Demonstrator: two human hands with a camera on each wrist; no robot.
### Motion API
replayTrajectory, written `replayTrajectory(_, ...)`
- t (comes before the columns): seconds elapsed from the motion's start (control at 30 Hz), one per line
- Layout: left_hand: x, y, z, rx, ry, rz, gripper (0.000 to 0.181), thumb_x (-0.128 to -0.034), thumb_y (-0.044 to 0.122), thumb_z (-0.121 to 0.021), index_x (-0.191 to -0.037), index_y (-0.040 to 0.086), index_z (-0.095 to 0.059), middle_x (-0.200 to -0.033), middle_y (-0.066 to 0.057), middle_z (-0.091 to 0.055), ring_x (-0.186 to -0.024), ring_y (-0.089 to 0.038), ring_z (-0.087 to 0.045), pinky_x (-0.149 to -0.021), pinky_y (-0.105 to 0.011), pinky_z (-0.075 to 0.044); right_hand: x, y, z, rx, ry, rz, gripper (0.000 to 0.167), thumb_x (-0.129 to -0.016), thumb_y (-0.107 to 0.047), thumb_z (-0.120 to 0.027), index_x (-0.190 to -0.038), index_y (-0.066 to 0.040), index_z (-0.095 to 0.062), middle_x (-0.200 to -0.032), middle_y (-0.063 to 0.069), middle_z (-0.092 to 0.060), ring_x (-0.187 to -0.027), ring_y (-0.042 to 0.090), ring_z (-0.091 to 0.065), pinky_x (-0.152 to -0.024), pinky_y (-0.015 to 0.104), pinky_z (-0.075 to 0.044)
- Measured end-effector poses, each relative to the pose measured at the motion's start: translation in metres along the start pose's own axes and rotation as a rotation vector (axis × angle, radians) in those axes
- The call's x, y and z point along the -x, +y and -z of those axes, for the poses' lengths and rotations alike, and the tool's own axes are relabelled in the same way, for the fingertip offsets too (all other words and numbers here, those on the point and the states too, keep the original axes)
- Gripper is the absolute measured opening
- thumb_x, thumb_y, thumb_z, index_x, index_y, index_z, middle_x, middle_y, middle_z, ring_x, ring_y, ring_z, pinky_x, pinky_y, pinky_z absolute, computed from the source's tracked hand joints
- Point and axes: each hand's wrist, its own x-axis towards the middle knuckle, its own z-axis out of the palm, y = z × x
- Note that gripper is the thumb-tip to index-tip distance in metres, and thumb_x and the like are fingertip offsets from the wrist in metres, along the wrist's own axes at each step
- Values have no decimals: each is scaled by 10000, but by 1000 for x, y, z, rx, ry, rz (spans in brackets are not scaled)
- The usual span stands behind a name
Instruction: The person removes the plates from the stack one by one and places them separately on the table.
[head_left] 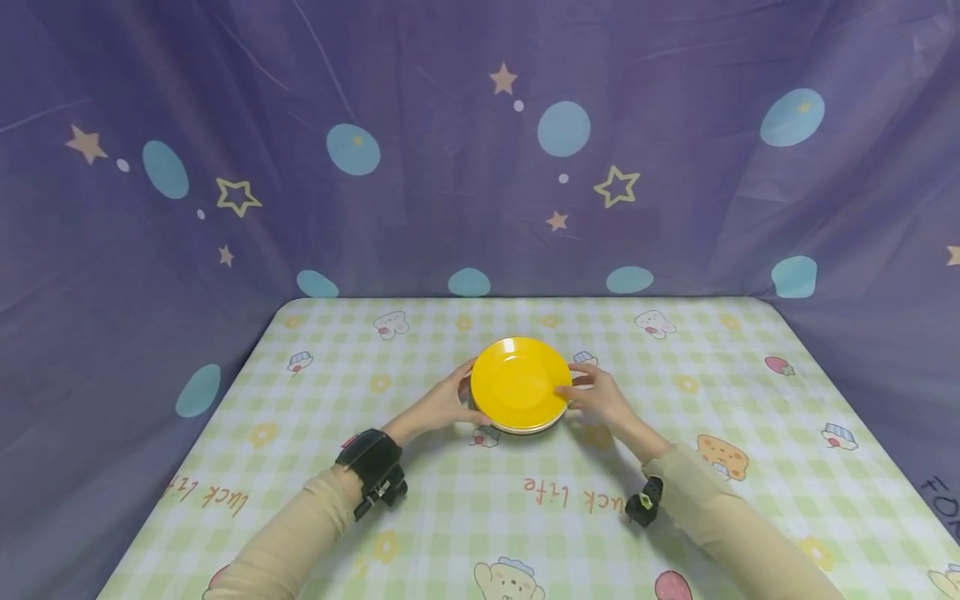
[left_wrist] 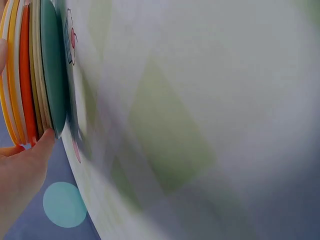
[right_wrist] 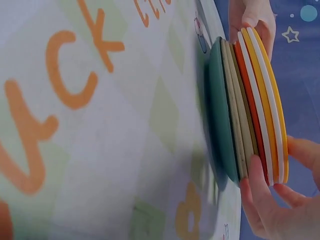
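Closest to my head view, the left sleeve (head_left: 288,533) and right sleeve (head_left: 738,525) reach in from the near side, with a left wrist camera (head_left: 372,463) and right wrist camera (head_left: 645,502) strapped on where I can watch the grip side-on. Beyond them, the left hand (head_left: 442,404) and right hand (head_left: 603,398) curve around opposite sides of the stack of plates (right_wrist: 258,110), gripping it between them; I take that as the way to keep several loose layers aligned. The right hand has one tip lapped over the top rim, likely to steady the upper layer. From my side feeds, the green plate (right_wrist: 220,110) is lowest, then beige layers, an orange plate (right_wrist: 252,100), and white and yellow ones, with the yellow plate (head_left: 517,379) uppermost. The stack sits mid-desk, low over the cloth-covered desk (head_left: 750,400); I can't tell whether its base touches. Farthest off hangs a purple curtain (head_left: 450,217).
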Motion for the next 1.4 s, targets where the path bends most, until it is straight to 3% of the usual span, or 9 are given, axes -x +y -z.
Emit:
replayTrajectory(0.2, -4, -8, -1, 21, -11, -36, 979, -668, 65, -758, -1411, 38, -123, -1462, -120, -141, -1293, -257, -263, -1049, -348, -281, -1, -1, -3, -2, 43, -39, 541, -770, -85, -672, -1246, 30, -444, -1101, 293, -503, -722, 192, -614, -701, 342, -552)
replayTrajectory(0.37, -10, -22, -4, 11, 13, -57, 1005, -651, 100, -774, -1415, 50, -122, -1469, -99, -122, -1309, -240, -227, -1060, -336, -256, 0, -1, -2, 5, 62, -50, 538, -776, -99, -670, -1250, 29, -451, -1098, 285, -505, -734, 179, -605, -702, 327, -552)
replayTrajectory(0.5, -15, -35, -5, -17, 40, -40, 1028, -637, 174, -785, -1417, 73, -124, -1472, -62, -125, -1316, -189, -212, -1057, -296, -260, 1, -2, -1, 60, 101, -66, 515, -769, -121, -677, -1229, 12, -490, -987, 222, -545, -666, 144, -571, -640, 261, -543)
replayTrajectory(0.7, -15, -36, -6, -39, 59, -7, 1066, -612, 237, -796, -1417, 62, -120, -1473, -52, -121, -1313, -157, -216, -1043, -251, -276, 2, -6, -1, 117, 140, -71, 476, -761, -149, -679, -1182, 20, -536, -860, 148, -578, -628, 149, -555, -568, 225, -500)
replayTrajectory(0.9, -12, -35, -6, -65, 70, 15, 1072, -614, 247, -793, -1410, 16, -112, -1472, -118, -92, -1308, -222, -234, -1031, -292, -308, 3, -8, 0, 51, 157, -48, 402, -771, -94, -665, -1123, 68, -560, -717, 99, -603, -612, 207, -604, -668, 375, -548)
replayTrajectory(1.0, -12, -35, -6, -61, 67, 2, 1054, -628, 214, -788, -1409, 16, -109, -1471, -128, -83, -1309, -242, -227, -1036, -318, -301, 3, -7, 2, 30, 146, -51, 401, -780, -100, -660, -1121, 83, -554, -686, 70, -601, -584, 179, -601, -672, 381, -548)
replayTrajectory(1.23, -11, -35, -7, -13, 56, -46, 1026, -637, 143, -780, -1404, 2, -113, -1466, -145, -82, -1304, -259, -229, -1044, -329, -285, 2, -6, 15, -35, 122, -91, 376, -807, -124, -634, -1101, 96, -553, -845, 135, -653, -609, 109, -600, -725, 372, -542)
replayTrajectory(1.4, -11, -36, -6, -15, 67, -31, 1028, -628, 166, -778, -1408, 17, -124, -1471, -118, -96, -1299, -233, -255, -1030, -290, -309, 2, -7, 27, -115, 88, -137, 403, -812, -136, -633, -1117, 110, -538, -866, 102, -657, -643, 92, -616, -817, 413, -504)
